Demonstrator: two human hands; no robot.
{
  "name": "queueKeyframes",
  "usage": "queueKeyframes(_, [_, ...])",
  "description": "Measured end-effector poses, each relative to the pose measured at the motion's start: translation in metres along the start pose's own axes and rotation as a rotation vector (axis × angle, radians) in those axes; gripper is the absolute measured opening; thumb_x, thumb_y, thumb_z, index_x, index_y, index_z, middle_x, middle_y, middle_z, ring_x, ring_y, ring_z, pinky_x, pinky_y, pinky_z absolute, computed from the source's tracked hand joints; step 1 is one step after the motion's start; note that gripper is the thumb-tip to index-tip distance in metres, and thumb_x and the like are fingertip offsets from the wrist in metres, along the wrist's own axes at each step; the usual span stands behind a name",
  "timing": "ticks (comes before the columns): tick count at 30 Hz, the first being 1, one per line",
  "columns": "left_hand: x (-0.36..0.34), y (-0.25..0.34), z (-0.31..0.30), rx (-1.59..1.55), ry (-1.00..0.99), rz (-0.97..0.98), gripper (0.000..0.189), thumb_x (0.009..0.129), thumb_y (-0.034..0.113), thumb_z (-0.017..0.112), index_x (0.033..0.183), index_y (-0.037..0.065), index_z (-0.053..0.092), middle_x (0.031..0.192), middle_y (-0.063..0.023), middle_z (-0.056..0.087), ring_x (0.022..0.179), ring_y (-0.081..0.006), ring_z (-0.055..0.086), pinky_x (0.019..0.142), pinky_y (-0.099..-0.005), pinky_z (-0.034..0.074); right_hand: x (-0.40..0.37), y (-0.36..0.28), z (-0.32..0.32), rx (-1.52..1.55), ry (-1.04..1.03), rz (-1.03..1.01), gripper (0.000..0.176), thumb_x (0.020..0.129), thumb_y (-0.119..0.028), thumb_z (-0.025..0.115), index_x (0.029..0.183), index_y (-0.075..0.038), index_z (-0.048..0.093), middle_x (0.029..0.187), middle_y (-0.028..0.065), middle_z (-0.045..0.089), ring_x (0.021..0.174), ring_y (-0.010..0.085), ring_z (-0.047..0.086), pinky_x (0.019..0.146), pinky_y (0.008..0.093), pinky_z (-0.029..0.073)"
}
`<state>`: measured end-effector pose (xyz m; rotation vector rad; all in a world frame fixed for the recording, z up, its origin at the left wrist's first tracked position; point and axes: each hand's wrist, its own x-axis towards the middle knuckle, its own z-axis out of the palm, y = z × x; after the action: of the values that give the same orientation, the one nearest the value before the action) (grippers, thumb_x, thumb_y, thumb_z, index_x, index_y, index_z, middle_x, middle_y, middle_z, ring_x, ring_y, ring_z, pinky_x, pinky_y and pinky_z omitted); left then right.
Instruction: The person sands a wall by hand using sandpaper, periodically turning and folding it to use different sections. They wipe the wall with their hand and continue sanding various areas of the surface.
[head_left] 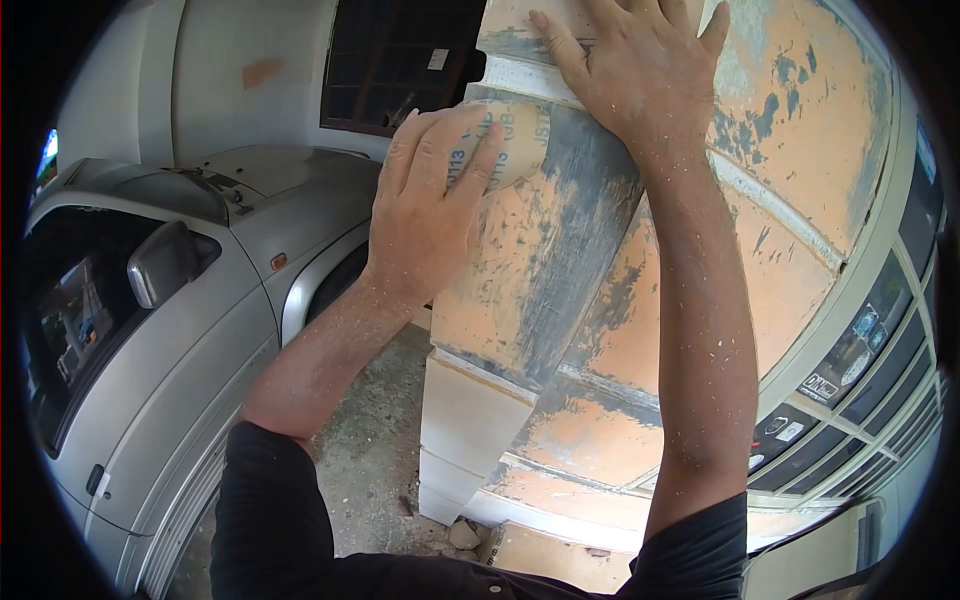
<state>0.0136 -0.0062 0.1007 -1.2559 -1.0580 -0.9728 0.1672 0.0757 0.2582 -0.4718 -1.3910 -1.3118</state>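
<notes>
My left hand (425, 200) presses a piece of sandpaper (520, 150) against the side of a pillar (510, 260). Its fingers lie over the sheet, whose tan back carries printed blue letters. The pillar's orange paint is worn, with dark grey patches showing through. Higher up, my right hand (640, 80) rests flat on the adjoining face with its fingers spread and nothing in it. Pale specks of dust dot both forearms. The gritty side of the sheet is turned away from view.
A silver car (180, 340) with a side mirror (162, 262) stands close on the left. Below is a rough concrete floor (380, 440) with a stone (463, 535) by the pillar's foot. Framed window panes (870, 340) with stickers line the right.
</notes>
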Motion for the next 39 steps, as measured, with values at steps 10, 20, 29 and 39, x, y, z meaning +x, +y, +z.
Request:
queueKeyframes(10, [-0.013, 0.005, 0.005, -0.138, -0.020, 0.052, 0.036, 0.087, 0.004, 0.069, 0.123, 0.004, 0.068, 0.143, -0.0111, 0.061, 0.138, -0.0302, 0.054, 0.115, -0.0464, 0.046, -0.001, 0.000, -0.011, 0.039, -0.102, 0.024, 0.062, 0.103, -0.054, 0.045, 0.156, -0.022, 0.046, 0.166, 0.0097, 0.037, 0.157, 0.0314, 0.025, 0.123, 0.0620, 0.023])
queueKeyframes(20, [-0.038, 0.029, 0.012, -0.404, -0.004, -0.114, 0.048, 0.093, 0.023, 0.074, 0.135, 0.005, 0.062, 0.147, -0.0219, 0.057, 0.140, -0.0389, 0.052, 0.115, -0.0492, 0.044, -0.002, 0.003, -0.003, 0.003, -0.032, 0.013, 0.061, 0.101, -0.053, 0.051, 0.153, -0.022, 0.051, 0.164, 0.0103, 0.040, 0.155, 0.0321, 0.029, 0.119, 0.0593, 0.028])
queueKeyframes(29, [-0.033, 0.031, 0.030, -0.347, 0.059, -0.198, 0.049, 0.097, 0.018, 0.067, 0.144, 0.006, 0.059, 0.153, -0.0164, 0.053, 0.146, -0.0355, 0.046, 0.118, -0.0493, 0.041, -0.002, -0.004, -0.011, 0.044, -0.029, 0.030, 0.062, 0.097, -0.052, 0.057, 0.150, -0.021, 0.054, 0.162, 0.0110, 0.043, 0.154, 0.0326, 0.032, 0.118, 0.0585, 0.032])
queueKeyframes(39, [0.012, 0.010, 0.027, -0.397, -0.018, -0.109, 0.046, 0.103, 0.025, 0.058, 0.148, 0.016, 0.057, 0.158, -0.0127, 0.048, 0.148, -0.0342, 0.042, 0.120, -0.0501, 0.037, -0.005, -0.004, 0.001, 0.047, 0.066, 0.035, 0.062, 0.095, -0.051, 0.060, 0.147, -0.018, 0.058, 0.158, 0.0121, 0.048, 0.152, 0.0333, 0.035, 0.116, 0.0580, 0.034])
